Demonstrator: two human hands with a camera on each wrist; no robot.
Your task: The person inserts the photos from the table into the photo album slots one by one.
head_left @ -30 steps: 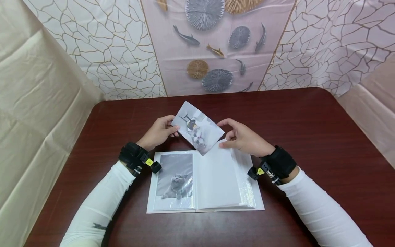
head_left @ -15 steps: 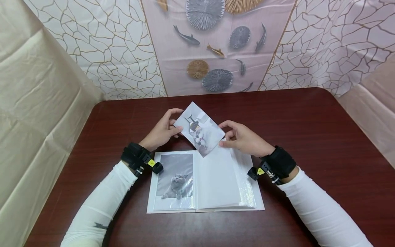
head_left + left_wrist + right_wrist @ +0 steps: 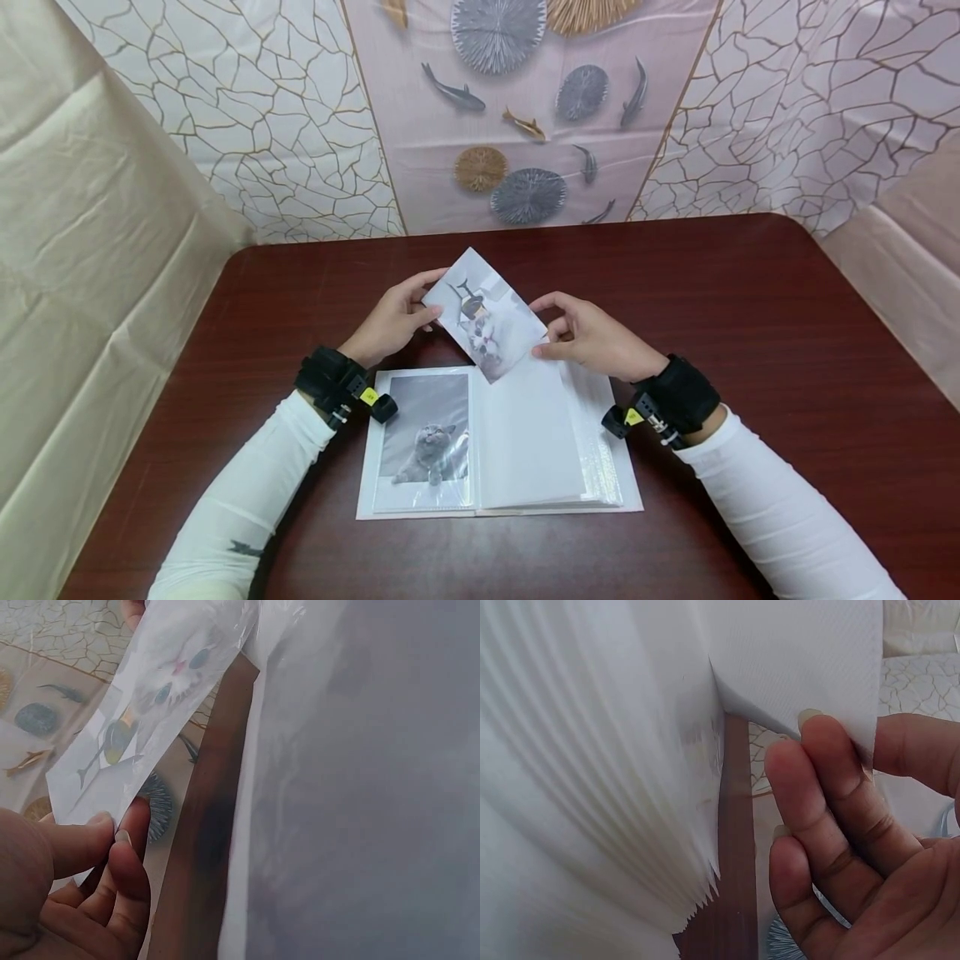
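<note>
An open photo album (image 3: 365, 500) lies on the table. Its left page shows a photo of a grey cat (image 3: 431, 450) in a clear sleeve; the right page (image 3: 528, 442) is plain white. My left hand (image 3: 393, 321) pinches a loose photo (image 3: 480, 317) of a cat by its left corner, thumb on the printed side. The photo is tilted over the album's top edge, its lower corner overlapping the white page. My right hand (image 3: 600, 333) pinches that page's top corner, close to the photo's right corner. In the right wrist view, the lifted page (image 3: 802, 660) sits between thumb and fingers.
More pages (image 3: 592, 750) are stacked beneath the lifted one. The dark red-brown table (image 3: 750, 333) reaches back to a patterned cloth (image 3: 420, 183), with a beige cloth (image 3: 112, 250) hanging on the left.
My left hand has shifted the loose photo slightly right and down, bringing its lower corner further over the white page. My right hand stays at the page corner.
</note>
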